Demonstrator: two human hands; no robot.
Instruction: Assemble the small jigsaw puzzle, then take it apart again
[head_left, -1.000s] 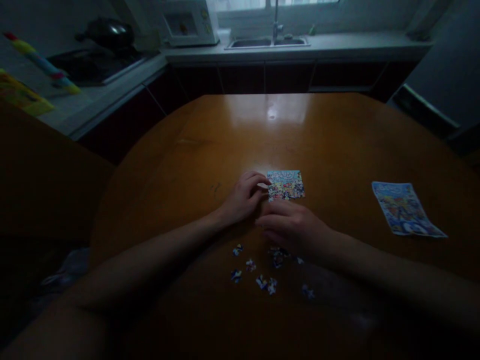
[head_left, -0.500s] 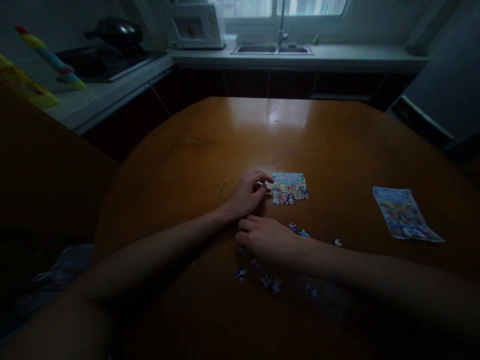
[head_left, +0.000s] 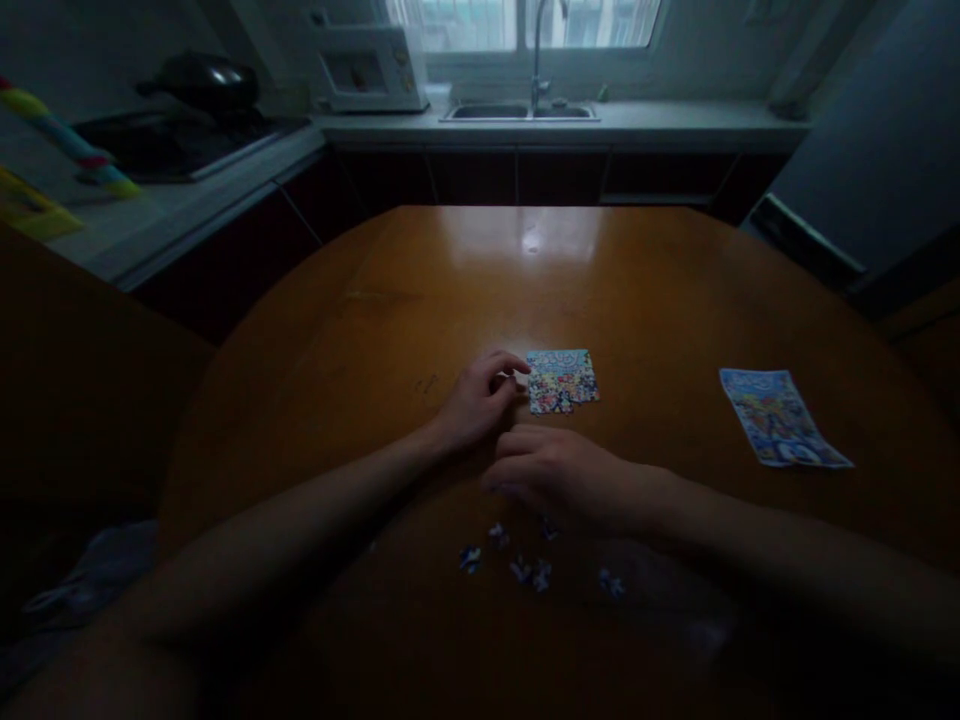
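A small, partly assembled jigsaw puzzle (head_left: 562, 379) lies on the round wooden table (head_left: 420, 300). My left hand (head_left: 474, 402) rests at the puzzle's left edge, fingertips curled and touching that edge. My right hand (head_left: 559, 473) lies palm down just in front of the puzzle, fingers pointing left; whether it holds a piece is hidden. Several loose puzzle pieces (head_left: 525, 572) are scattered near the table's front, just below my right hand.
A printed picture sheet (head_left: 780, 418) lies on the table to the right. Behind the table runs a counter with a sink (head_left: 517, 112), a microwave (head_left: 367, 68) and a stove with a dark pot (head_left: 202, 85). The room is dim.
My right hand slid left over the loose pieces, then back up slightly toward the puzzle. My left hand stayed at the puzzle's left edge. The view tilted a little.
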